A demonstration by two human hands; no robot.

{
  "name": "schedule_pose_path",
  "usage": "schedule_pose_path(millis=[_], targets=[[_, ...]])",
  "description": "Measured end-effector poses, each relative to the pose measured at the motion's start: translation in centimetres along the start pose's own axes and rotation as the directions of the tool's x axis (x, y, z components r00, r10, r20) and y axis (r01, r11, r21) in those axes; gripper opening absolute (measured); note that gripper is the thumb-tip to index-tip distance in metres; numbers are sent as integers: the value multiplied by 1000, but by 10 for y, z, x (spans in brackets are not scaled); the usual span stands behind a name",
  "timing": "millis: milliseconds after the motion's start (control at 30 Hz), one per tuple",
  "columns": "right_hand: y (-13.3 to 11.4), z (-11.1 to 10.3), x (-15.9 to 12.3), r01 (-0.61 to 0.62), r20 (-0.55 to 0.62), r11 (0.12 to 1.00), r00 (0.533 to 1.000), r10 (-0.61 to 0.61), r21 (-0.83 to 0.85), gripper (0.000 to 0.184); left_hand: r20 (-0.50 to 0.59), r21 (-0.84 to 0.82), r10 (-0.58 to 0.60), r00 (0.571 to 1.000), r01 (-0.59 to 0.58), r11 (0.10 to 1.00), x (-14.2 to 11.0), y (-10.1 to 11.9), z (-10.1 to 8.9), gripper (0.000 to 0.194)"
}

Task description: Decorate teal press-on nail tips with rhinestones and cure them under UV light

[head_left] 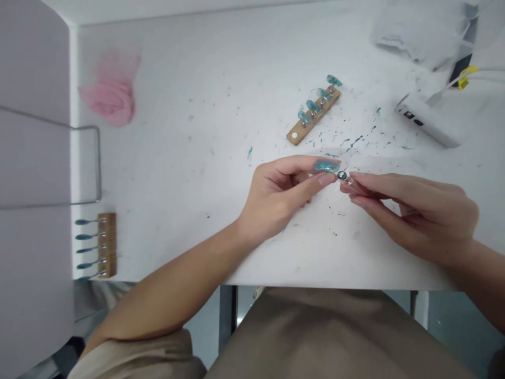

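Near the middle of the table, my left hand (276, 197) is closed, its thumb and index fingertips pinched together. A glossy teal false nail (326, 166) lies along the index fingertip of that hand. From the right, my right hand (418, 210) pinches a slim clear stick (351, 183) with a round shiny metal end. That end almost meets my left fingertips; whether they touch, I cannot tell. Just beyond the hands, a wooden nail stand (315, 117) carries several teal marbled false nails on metal posts, with a white dot at its near end.
Teal paint specks mark the white table (177, 173). A white device (430, 122) with a cable lies right, below plastic packets (422, 31). Pink cloth (112, 97) sits far left. Another wooden stand (107, 245) with dark teal nails is at the left edge, near a metal wire frame (98, 163).
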State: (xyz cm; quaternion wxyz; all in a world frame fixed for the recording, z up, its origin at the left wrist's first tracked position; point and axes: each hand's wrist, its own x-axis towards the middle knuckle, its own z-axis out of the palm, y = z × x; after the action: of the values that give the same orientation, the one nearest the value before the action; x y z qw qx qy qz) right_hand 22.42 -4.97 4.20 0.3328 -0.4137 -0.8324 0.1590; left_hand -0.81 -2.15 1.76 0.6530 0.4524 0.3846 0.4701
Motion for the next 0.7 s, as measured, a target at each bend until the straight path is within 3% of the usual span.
schedule_pose_path(millis=[400,567,700], targets=[[5,3,-5,-51,-21,997,998,53,64,45,-22,36,-35,999,36,999,-1,3,1,18],[3,2,-4,-22,-7,999,1000,23,41,41,23,3,-9,1000,9,1000,0,3,1,9],[1,0,-3,4,5,1000,1000,-4,10,33,-1,5,-23,1000,23,1000,0,3,1,10]])
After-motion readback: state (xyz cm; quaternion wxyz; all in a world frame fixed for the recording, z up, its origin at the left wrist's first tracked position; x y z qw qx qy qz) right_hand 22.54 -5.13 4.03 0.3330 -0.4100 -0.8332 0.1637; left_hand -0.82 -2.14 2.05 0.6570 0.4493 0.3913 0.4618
